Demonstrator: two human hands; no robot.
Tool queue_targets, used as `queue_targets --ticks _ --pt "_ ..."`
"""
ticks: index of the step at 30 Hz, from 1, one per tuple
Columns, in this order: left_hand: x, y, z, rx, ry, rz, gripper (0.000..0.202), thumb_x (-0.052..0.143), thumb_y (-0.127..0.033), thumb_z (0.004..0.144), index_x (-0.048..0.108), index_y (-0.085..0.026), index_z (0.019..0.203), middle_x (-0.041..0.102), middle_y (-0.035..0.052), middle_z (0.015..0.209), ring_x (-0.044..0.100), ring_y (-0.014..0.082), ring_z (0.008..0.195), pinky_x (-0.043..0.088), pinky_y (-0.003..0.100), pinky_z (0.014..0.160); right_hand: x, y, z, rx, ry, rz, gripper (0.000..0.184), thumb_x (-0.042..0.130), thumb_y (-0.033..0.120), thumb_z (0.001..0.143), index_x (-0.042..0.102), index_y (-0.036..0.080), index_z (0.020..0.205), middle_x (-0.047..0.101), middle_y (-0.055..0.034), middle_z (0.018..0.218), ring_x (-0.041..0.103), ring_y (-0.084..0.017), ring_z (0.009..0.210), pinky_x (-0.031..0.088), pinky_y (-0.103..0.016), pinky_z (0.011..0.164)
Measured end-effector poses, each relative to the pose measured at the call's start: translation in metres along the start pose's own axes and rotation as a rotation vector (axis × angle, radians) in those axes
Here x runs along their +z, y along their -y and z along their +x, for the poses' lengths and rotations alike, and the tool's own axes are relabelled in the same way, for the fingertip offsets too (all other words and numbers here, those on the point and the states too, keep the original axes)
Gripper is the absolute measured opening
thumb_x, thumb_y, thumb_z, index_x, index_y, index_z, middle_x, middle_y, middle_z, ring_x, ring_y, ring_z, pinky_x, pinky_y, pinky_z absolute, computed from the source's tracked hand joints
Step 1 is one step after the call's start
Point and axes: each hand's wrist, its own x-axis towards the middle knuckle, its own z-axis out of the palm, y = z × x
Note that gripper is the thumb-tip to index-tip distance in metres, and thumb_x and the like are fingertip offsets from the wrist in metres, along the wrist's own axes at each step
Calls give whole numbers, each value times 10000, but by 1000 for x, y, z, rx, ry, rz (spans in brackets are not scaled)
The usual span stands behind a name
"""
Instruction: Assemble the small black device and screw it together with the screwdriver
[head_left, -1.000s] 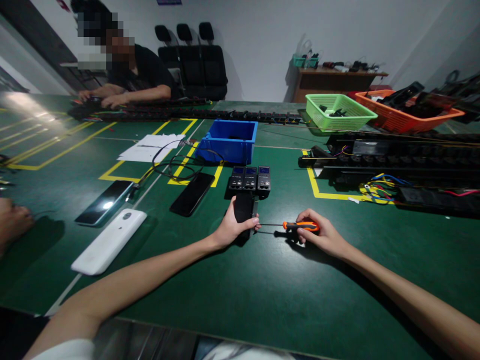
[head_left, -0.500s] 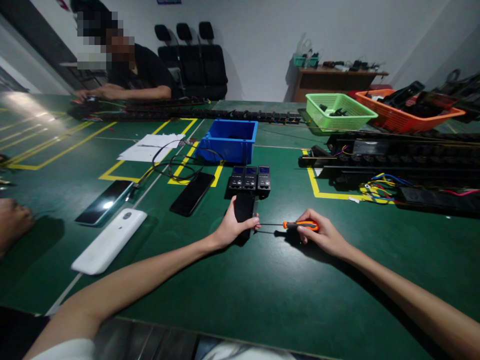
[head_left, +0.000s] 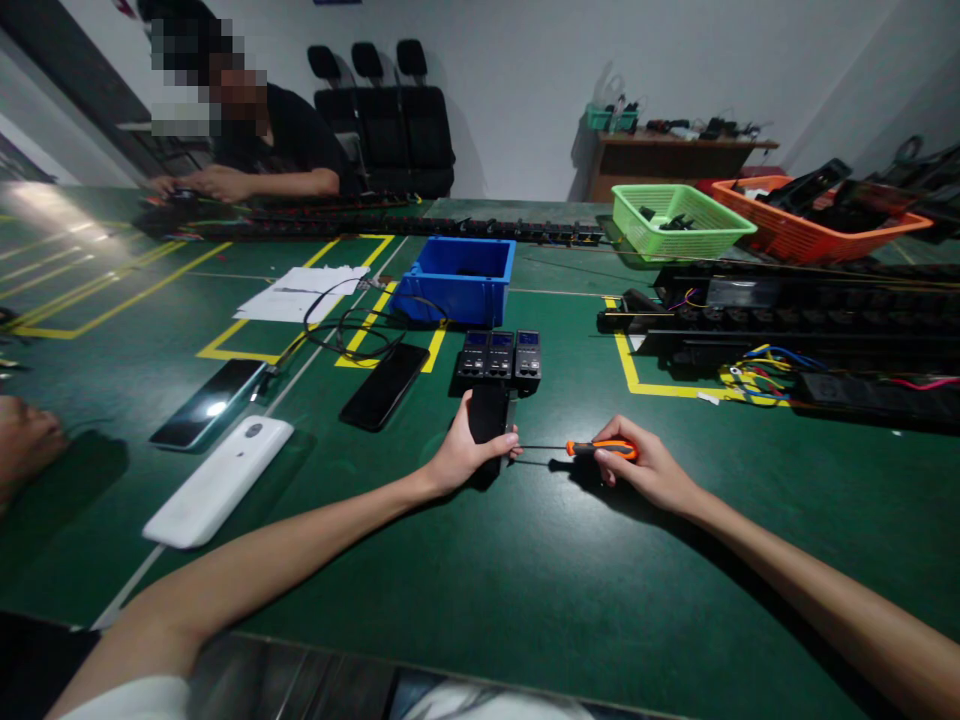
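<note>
The right hand's (head_left: 651, 468) fingers pinch the screwdriver's (head_left: 613, 450) handle, its shaft running left from them, crosswise to the box (head_left: 489, 412) gripped in the left hand's (head_left: 459, 455) fingers, tip contact unclear.

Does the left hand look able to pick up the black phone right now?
Probably not as it is: the left hand is wrapped around a black box. The way itself looks free, though: the black phone lies close by, with nothing seen between.
</note>
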Motion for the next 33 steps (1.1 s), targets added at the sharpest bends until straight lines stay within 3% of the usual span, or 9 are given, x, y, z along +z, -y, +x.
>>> queue_targets --ticks 24,33 --pt "1 -2 -1 2 -1 17 565 764 -269 714 325 -206 1063 626 16 890 693 149 661 586 338 684 0 2 1 21 11 44 256 537 431 907 474 187 860 564 39 575 517 -109 499 399 -246 524" --pt "-1 0 0 5 8 23 584 765 -268 711 325 -208 1091 636 28 908 698 156 670 589 357 697 0 1 1 12 16 33 218 545 400 903 474 194 921 567 39 614 544 -119 543 427 -263 567"
